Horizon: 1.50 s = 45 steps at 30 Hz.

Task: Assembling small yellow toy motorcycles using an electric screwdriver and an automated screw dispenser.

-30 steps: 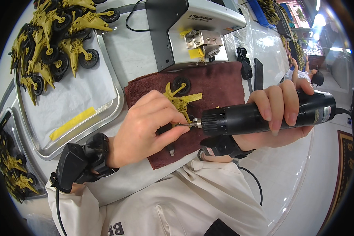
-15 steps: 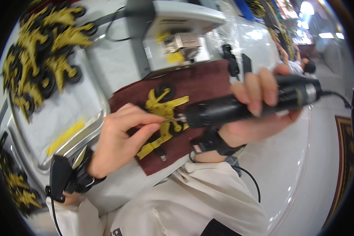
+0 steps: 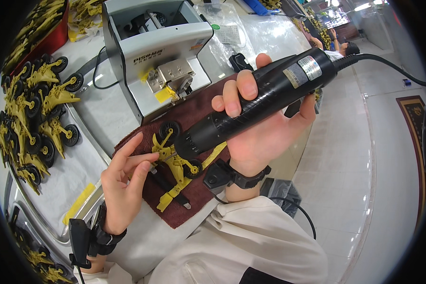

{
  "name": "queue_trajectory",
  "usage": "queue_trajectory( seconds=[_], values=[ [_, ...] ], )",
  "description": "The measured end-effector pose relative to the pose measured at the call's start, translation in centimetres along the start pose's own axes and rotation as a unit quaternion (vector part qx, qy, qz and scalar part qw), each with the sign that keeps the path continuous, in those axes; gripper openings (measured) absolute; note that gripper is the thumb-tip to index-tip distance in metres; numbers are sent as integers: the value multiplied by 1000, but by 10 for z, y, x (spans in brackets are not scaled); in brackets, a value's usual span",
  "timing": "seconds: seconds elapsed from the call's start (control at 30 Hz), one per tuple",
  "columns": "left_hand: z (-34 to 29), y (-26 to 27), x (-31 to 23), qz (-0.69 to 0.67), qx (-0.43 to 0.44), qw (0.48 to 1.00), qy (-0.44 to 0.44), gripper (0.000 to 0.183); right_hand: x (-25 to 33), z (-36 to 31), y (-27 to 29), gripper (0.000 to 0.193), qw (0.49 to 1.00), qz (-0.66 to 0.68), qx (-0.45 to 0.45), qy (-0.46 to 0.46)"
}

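A black corded electric screwdriver lies across my right hand, which is closed around its body. Its thin bit points down and left towards the fingertips of my left hand. Thumb and index finger are pinched together there; whatever is between them is too small to make out. Just beside and below sits a yellow toy-like vehicle part with black wheels, resting on a dark red cloth. Black strips with pale metal ends lie by it, partly covered.
Behind the cloth stands a grey-white machine with a metal block on its front. Many similar yellow wheeled pieces are heaped on a metal tray at left. A red bin is at far left. Another person sits at the far right.
The screwdriver now tilts more steeply, its front end lower and further left. My left hand has shifted left and down, its fingers still by the bit tip. The whole view has shifted.
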<state>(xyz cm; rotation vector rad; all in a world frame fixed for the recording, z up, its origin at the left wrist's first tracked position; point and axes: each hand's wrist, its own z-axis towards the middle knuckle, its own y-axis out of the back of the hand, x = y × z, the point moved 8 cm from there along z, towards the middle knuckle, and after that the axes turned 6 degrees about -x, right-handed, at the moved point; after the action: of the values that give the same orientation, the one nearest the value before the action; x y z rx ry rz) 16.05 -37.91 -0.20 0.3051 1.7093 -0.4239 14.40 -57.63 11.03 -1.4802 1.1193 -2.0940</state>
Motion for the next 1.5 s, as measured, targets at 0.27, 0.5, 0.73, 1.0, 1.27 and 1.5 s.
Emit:
queue_trajectory(
  seconds=[0.27,0.5,0.73,1.0,1.27,1.5],
  values=[
    [-6,-10,5,-189,3,979,75,54,0,-8,-17,65,996,52,72,-4],
    [-8,-5,16,-272,2,950,154,52,-9,-5,-13,58,995,80,65,-6],
    [-7,-9,15,-308,19,930,202,47,-8,-7,-13,55,996,67,50,9],
    [-7,-12,14,-342,24,912,224,43,-6,-7,-11,55,995,85,44,10],
    [-9,-13,18,-315,46,921,223,42,-6,-7,-14,57,996,74,52,15],
    [-10,-16,18,-305,62,926,216,43,-5,-6,-12,60,996,71,54,5]
  ],
)
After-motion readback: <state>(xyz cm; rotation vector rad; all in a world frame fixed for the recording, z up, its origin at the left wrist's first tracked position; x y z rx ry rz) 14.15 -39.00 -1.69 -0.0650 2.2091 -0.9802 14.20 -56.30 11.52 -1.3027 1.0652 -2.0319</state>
